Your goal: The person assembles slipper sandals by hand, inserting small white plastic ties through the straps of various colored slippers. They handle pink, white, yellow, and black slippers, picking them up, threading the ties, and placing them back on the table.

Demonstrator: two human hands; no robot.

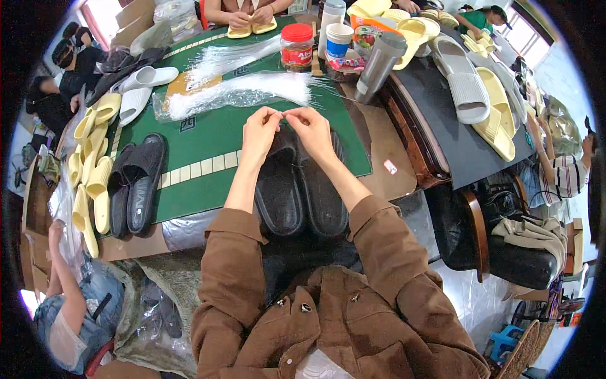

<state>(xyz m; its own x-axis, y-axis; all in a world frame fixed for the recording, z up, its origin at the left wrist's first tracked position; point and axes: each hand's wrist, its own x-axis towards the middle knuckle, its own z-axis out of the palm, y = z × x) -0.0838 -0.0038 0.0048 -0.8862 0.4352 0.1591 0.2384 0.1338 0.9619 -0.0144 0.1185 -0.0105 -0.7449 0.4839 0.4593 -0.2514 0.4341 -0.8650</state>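
Note:
My left hand [261,136] and my right hand [312,134] meet over the toe ends of a pair of black slide sandals [280,199]. The fingertips of both are pinched close together. Whatever sits between them is too small to make out. The sandals lie side by side at the table's near edge, their heels toward me, and my wrists partly cover their straps. Just beyond my hands, a bundle of thin white plastic strands [243,87] rests on clear plastic wrap. A second bundle of strands [230,58] lies farther back.
Another black pair [144,183] and several yellow slides [98,183] line the green mat [205,139] at left. A red-lidded jar [297,49], a paper cup [339,42] and a steel tumbler [380,66] stand beyond. Grey slides [464,88] lie right. Across the table, a person holds yellow slides.

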